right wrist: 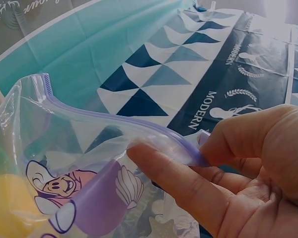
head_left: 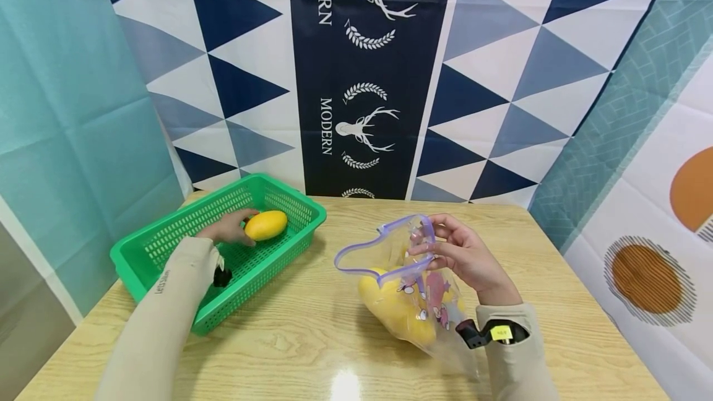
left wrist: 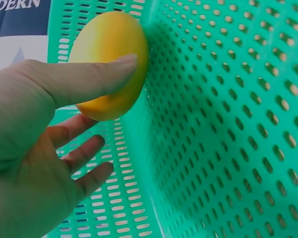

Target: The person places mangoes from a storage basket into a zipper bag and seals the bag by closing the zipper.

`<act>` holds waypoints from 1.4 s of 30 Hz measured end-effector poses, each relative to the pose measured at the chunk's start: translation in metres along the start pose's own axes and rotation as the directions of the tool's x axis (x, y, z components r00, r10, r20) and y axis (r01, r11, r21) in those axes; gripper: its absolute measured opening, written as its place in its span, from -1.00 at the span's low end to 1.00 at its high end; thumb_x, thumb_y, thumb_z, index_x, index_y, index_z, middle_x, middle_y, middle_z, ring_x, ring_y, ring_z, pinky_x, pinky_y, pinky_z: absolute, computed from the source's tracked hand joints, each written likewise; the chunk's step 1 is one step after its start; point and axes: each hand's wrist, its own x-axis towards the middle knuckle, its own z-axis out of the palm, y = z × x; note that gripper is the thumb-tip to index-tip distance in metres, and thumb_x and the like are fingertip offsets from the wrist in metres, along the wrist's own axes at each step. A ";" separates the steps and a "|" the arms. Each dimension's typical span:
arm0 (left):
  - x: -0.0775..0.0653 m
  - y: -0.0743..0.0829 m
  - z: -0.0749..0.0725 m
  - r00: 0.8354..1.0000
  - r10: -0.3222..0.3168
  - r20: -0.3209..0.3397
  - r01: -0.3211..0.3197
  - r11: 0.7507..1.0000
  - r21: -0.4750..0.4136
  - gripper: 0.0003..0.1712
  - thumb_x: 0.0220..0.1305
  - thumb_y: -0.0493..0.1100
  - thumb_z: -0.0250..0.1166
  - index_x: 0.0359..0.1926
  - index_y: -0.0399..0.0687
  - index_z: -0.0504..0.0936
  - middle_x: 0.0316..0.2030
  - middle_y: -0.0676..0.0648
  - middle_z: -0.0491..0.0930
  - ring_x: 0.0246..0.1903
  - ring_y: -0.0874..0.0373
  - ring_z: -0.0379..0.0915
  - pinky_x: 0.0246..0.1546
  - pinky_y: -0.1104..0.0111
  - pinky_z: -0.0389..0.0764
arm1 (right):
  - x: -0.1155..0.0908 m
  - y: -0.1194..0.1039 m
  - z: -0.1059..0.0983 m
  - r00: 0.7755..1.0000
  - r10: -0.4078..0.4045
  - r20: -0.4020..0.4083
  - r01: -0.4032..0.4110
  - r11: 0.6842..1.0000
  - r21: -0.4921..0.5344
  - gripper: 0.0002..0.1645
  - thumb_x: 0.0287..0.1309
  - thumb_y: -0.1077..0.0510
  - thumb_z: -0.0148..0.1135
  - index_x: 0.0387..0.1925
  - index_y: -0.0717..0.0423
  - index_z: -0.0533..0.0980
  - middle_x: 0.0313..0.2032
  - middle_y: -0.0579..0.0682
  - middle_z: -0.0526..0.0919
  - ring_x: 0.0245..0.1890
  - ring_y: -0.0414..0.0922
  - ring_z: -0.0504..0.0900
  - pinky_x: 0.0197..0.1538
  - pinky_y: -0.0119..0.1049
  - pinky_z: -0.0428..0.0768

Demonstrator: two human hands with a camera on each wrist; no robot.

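Note:
My left hand (head_left: 229,228) reaches into a green basket (head_left: 267,283) and pinches a yellow mango (head_left: 267,225). In the left wrist view the thumb lies across the mango (left wrist: 109,42), while the other fingers (left wrist: 94,178) spread below it. On the right, my right hand (head_left: 473,262) pinches the purple zip edge of a clear zip bag (head_left: 437,302) with cartoon prints. The bag's mouth gapes toward the basket. Several yellow mangoes (head_left: 384,299) show through the plastic. Up close in the right wrist view, thumb and fingers grip the zip strip (right wrist: 154,126).
The basket stands at the left on a light wood table (head_left: 289,351), the bag at the right. Behind rises a patterned cloth backdrop (head_left: 367,79). A teal cloth (head_left: 67,110) hangs at the left side.

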 end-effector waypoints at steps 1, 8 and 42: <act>0.000 0.000 0.000 1.000 0.005 -0.008 -0.005 0.999 -0.034 -0.11 0.15 -0.36 0.43 0.41 -0.50 0.16 0.28 -0.54 0.24 0.24 -0.43 0.21 0.23 -0.24 0.27 | 0.000 0.000 0.000 1.000 0.001 -0.001 -0.001 1.000 0.000 -0.60 0.41 0.48 -0.06 0.14 0.10 0.45 -0.03 0.02 0.68 -0.07 -0.06 0.73 -0.21 -0.25 0.70; -0.004 -0.003 -0.004 0.999 0.035 -0.031 -0.043 0.949 -0.314 -0.19 0.30 -0.40 0.25 0.44 -0.49 0.05 0.31 -0.57 0.10 0.25 -0.45 0.16 0.18 -0.20 0.37 | 0.003 -0.001 -0.002 1.000 0.008 -0.006 -0.008 1.000 -0.005 -0.59 0.41 0.48 -0.07 0.15 0.09 0.45 -0.03 0.01 0.68 -0.07 -0.07 0.73 -0.22 -0.25 0.70; -0.004 0.009 0.002 0.994 -0.050 -0.093 0.009 0.918 -0.397 -0.32 0.36 -0.36 0.19 0.40 -0.52 0.16 0.32 -0.51 0.15 0.18 -0.31 0.29 0.20 -0.13 0.40 | -0.002 -0.004 -0.003 1.000 0.010 0.017 -0.010 1.000 0.011 -0.57 0.43 0.49 -0.13 0.16 0.11 0.43 -0.01 0.03 0.67 -0.06 -0.07 0.72 -0.19 -0.25 0.70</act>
